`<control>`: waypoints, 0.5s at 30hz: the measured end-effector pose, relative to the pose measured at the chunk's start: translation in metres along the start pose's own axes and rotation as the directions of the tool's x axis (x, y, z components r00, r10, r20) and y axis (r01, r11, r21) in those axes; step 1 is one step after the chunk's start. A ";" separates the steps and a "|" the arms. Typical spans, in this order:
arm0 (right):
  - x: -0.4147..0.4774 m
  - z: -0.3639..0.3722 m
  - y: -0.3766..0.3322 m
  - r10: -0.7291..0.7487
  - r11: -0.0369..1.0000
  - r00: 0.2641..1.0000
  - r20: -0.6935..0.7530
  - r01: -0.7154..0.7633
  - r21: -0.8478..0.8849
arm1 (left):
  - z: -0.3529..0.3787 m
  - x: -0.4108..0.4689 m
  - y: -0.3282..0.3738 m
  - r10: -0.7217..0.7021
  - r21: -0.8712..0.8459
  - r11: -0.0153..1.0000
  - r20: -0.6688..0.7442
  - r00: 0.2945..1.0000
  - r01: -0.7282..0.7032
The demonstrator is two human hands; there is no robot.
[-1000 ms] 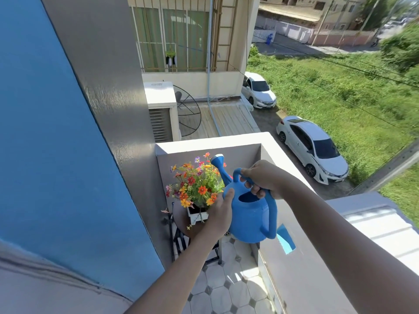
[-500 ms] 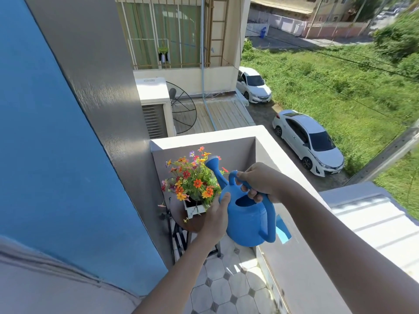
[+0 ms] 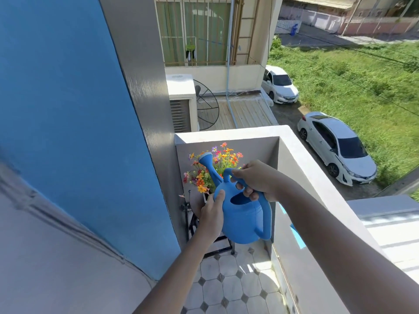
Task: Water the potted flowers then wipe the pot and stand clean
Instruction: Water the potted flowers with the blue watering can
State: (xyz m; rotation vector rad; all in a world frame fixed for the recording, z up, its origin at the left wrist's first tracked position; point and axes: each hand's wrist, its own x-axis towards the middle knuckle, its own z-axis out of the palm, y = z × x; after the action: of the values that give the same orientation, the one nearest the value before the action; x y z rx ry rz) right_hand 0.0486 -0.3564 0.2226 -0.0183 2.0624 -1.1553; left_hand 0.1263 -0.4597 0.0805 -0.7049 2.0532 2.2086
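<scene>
A narrow tiled balcony, blue wall (image 3: 68, 109) on the left, parapet (image 3: 306, 168) on the right, cars parked far below. In the corner the flowers (image 3: 215, 168) sit on a dark stand (image 3: 192, 223); the pot itself is hidden behind the can. The left hand (image 3: 212, 214) lies flat against the side of the can (image 3: 242, 220), fingers spread, steadying it. The right hand (image 3: 256, 180) is wrapped tight round the top handle. The spout points up among the blooms, so nothing looks to be pouring yet. I'd tip it slowly, rose aimed low at the soil. I can't see water through the can's opening
</scene>
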 end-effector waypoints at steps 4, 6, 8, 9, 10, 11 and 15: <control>0.004 0.011 -0.005 -0.039 0.999 0.999 0.014 0.040 -0.015 | -0.012 -0.007 0.006 0.002 -0.027 1.000 -0.049 0.999 -0.003; 0.004 0.015 -0.006 -0.046 0.999 0.999 0.024 0.046 -0.017 | -0.016 -0.011 0.007 0.001 -0.044 0.999 -0.064 0.998 -0.004; 0.003 0.016 -0.005 -0.053 0.998 0.998 0.035 0.054 -0.019 | -0.018 -0.013 0.006 -0.005 -0.047 0.999 -0.073 0.997 0.001; 0.002 0.016 -0.004 -0.055 0.998 0.998 0.038 0.056 -0.016 | -0.018 -0.013 0.005 -0.003 -0.043 0.999 -0.072 0.997 0.000; 0.001 0.016 -0.003 -0.059 0.998 0.997 0.040 0.059 -0.014 | -0.017 -0.012 0.000 -0.002 -0.037 0.999 -0.071 0.998 0.000; 0.001 0.015 -0.002 -0.063 0.998 0.997 0.038 0.064 -0.013 | -0.017 -0.011 -0.002 -0.006 -0.032 0.999 -0.070 0.998 0.003; -0.005 0.011 0.004 -0.072 0.997 0.997 0.020 0.072 -0.007 | -0.011 -0.016 -0.002 -0.007 0.035 0.999 -0.056 0.998 0.009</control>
State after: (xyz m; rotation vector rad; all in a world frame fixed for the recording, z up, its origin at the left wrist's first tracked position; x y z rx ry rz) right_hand 0.0602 -0.3600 0.2200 -0.1084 2.0634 -1.1866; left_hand 0.1444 -0.4652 0.0844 -0.7797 2.1053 2.1669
